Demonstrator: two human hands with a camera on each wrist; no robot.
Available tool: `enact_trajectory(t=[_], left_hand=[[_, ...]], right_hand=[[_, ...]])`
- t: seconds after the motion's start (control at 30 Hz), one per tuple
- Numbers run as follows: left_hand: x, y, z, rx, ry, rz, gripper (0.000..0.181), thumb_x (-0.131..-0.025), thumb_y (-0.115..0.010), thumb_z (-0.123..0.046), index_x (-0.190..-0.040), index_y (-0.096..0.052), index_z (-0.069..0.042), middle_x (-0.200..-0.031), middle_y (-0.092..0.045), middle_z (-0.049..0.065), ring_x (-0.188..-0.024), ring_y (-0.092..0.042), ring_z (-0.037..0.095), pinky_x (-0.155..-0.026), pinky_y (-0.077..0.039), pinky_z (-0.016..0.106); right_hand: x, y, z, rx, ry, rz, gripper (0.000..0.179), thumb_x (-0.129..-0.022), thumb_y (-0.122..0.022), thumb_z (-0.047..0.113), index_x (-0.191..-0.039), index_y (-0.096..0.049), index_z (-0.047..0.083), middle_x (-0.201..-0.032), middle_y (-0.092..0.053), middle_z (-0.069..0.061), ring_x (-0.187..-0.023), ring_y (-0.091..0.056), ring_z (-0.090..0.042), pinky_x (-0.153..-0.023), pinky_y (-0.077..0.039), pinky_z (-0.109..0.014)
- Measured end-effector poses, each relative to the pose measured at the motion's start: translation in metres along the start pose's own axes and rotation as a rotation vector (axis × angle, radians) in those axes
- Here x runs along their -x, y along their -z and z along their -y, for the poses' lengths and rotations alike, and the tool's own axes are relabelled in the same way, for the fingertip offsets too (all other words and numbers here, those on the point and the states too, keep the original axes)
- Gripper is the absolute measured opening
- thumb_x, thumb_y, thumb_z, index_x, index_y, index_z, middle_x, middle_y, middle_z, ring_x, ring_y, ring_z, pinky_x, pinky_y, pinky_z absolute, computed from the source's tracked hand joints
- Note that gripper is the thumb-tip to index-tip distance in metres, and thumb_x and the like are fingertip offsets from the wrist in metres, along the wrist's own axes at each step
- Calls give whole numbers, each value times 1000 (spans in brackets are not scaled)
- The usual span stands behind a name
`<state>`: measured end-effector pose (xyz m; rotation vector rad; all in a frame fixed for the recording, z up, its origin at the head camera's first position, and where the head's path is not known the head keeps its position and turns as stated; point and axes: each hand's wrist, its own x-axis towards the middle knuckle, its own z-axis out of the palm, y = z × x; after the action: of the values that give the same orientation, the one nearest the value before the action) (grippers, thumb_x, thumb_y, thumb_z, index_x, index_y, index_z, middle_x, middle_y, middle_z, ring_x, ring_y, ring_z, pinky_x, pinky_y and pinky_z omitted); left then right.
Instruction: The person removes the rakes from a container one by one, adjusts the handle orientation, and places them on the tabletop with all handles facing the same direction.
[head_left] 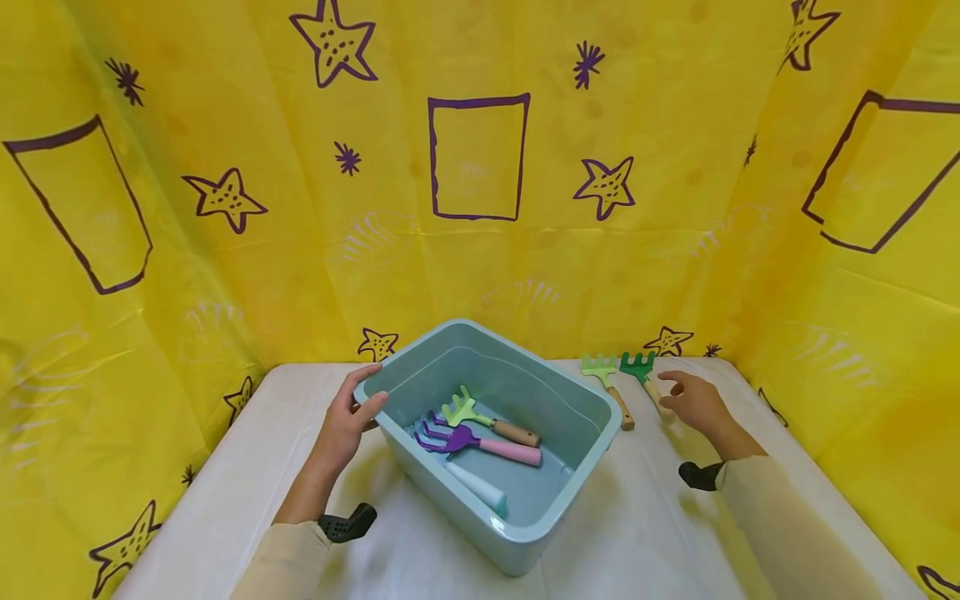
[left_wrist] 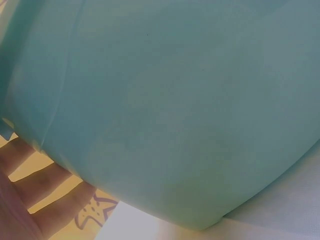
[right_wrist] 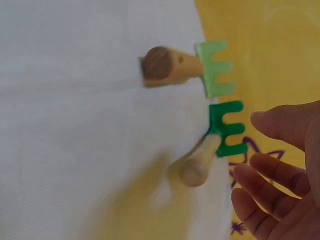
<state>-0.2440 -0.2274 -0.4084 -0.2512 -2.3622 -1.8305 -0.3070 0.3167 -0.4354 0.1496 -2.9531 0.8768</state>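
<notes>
My left hand point(head_left: 347, 421) holds a pale blue plastic bin point(head_left: 525, 533) by its left corner, thumb at the rim and fingers along the outside. In the left wrist view the bin's wall point(left_wrist: 175, 100) fills most of the picture, fingers at lower left. My right hand point(head_left: 693, 404) hovers beside a dark green hand rake point(head_left: 639, 367) with a pale wooden handle, fingers spread and holding nothing. Left of that rake lies a light green hand rake point(head_left: 600, 369) with a wooden handle. In the right wrist view the fingers are apart from both rakes.
Inside the bin lie a light green rake point(head_left: 465, 408) with a wooden handle, a purple rake point(head_left: 457, 437) with a pink handle, and a light blue handled tool point(head_left: 480, 487). A white-covered table point(head_left: 225, 517) carries everything. Yellow patterned cloth point(head_left: 480, 275) walls three sides.
</notes>
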Motion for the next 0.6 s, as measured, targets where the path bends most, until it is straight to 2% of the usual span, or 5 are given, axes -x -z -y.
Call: enact_trajectory(t=[0.1,0.27,0.43,0.6], left_hand=[[-2,2,5,-5,-5,-7,51,-100,-54,-23,-148,-35,-17,-148,-36,19,-119,-49,48,-92,-47,57],[-1,2,5,-15,-19,-13,50,-100,-55,-25,-146,-37,-19,-146,-38,18,-118,-50,47,-91,-48,57],[-2,2,7,-24,-19,-21,49,-99,-56,-28,-145,-39,-21,-146,-38,16,-119,-50,47,-91,-48,58],[-2,2,9,-25,-23,-19,48,-99,-56,-28,-144,-39,-22,-146,-38,16,-119,-50,47,-90,-48,57]], right_hand=[[-4,7,11,-16,14,-14,49,-91,-65,15,-133,-50,-6,-106,-60,-29,-87,-59,-40,-70,-51,-48],[-11,18,31,-50,12,-18,49,-94,-63,19,-136,-49,-3,-114,-57,-30,-94,-58,-42,-74,-52,-48],[-15,33,52,-81,73,-46,48,-95,-62,16,-137,-48,-2,-115,-56,-30,-97,-57,-43,-74,-53,-47],[-17,50,76,-117,103,-59,50,-96,-61,17,-140,-45,0,-117,-55,-28,-102,-55,-42,-79,-53,-48]])
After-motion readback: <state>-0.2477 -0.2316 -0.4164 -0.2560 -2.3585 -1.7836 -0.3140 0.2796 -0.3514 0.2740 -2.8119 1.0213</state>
